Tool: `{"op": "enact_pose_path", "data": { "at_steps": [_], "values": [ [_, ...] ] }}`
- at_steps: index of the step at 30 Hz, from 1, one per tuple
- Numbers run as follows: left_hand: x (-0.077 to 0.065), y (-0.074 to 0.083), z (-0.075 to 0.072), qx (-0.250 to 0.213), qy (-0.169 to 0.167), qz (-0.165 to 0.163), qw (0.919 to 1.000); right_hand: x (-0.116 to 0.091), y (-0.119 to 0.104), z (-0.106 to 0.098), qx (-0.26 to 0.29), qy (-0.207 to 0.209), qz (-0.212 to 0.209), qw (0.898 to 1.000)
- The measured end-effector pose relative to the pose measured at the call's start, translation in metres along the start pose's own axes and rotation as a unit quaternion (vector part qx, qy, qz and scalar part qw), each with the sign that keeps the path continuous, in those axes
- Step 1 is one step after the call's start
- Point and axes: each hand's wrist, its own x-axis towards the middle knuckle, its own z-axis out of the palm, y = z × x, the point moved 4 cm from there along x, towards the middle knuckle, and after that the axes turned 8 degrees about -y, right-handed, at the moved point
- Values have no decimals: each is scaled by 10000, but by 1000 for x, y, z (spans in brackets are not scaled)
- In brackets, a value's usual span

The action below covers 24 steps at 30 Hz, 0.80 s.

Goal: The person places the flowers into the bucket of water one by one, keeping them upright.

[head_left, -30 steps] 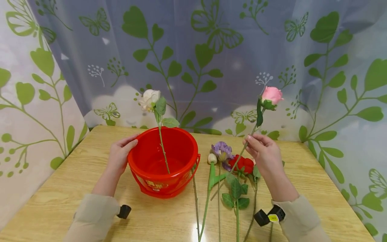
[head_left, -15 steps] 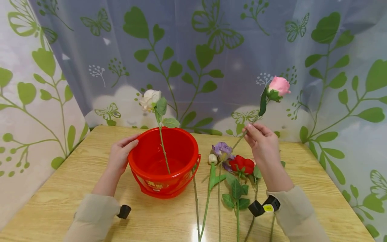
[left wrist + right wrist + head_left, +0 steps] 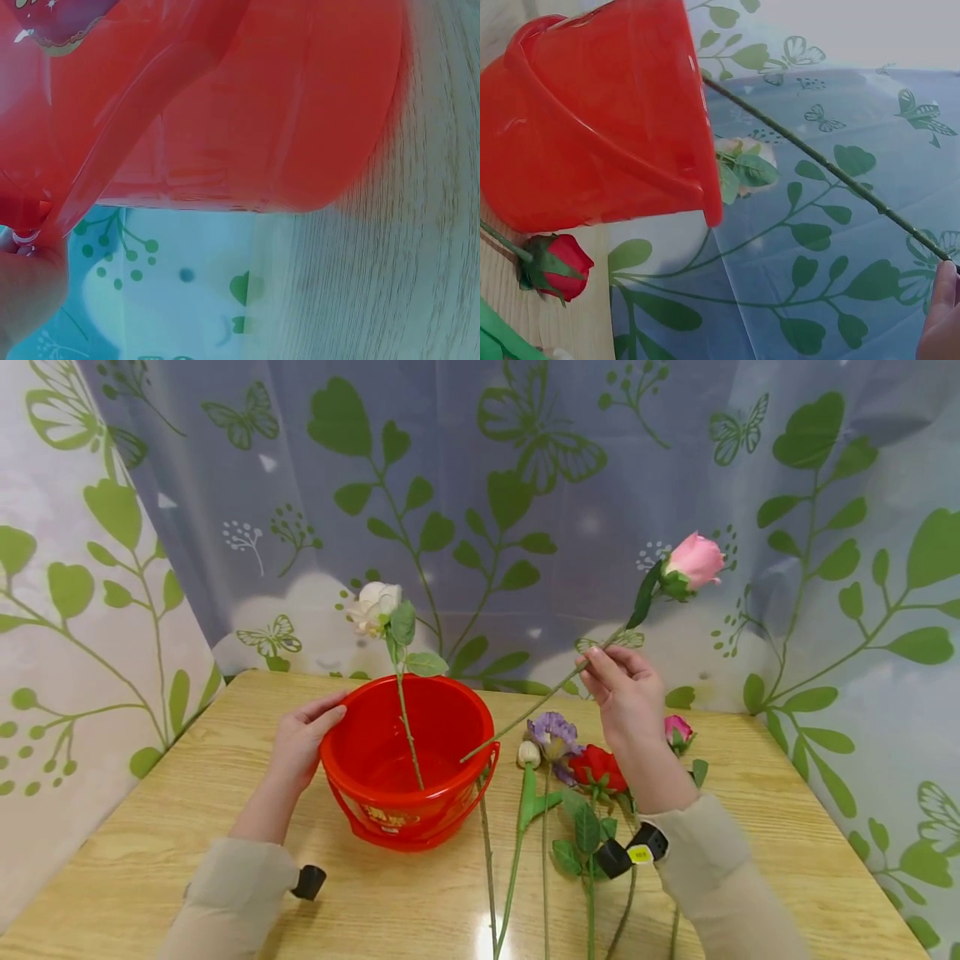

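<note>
My left hand [image 3: 302,737] grips the left rim of a red plastic bucket [image 3: 405,817], thumb at the top edge. A white rose [image 3: 375,608] leans inside that bucket, its bloom and leaves above the far rim. In the head view my right hand [image 3: 624,692] pinches the stem of a pink rose [image 3: 694,562] between thumb and fingers. The bloom points up and right, while the lower stem end slants down to the bucket's right rim. In the right wrist view the stem [image 3: 832,169] runs from my fingertips to the bucket's mouth.
Right of the bucket lie several flowers on the wooden table [image 3: 150,852]: a purple flower [image 3: 553,735], a white bud [image 3: 528,754], a red flower [image 3: 600,768] and a magenta rose [image 3: 678,732]. A red rose [image 3: 559,266] lies beside the bucket. A patterned curtain [image 3: 465,410] stands behind.
My right hand has moved up and left with the pink rose, which has tilted so its stem end reaches the bucket's right rim. The left hand has stayed on the bucket.
</note>
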Motion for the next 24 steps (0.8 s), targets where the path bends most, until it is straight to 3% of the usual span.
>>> {"op": "enact_pose_path", "data": {
  "at_steps": [15, 24],
  "values": [
    [2, 0, 0, 67, -137, 29, 9999, 1, 32, 22, -628, -228, 65, 9977],
    [1, 0, 0, 308, -45, -133, 9994, 1, 54, 31, -1457, -478, 240, 9879]
  ]
}}
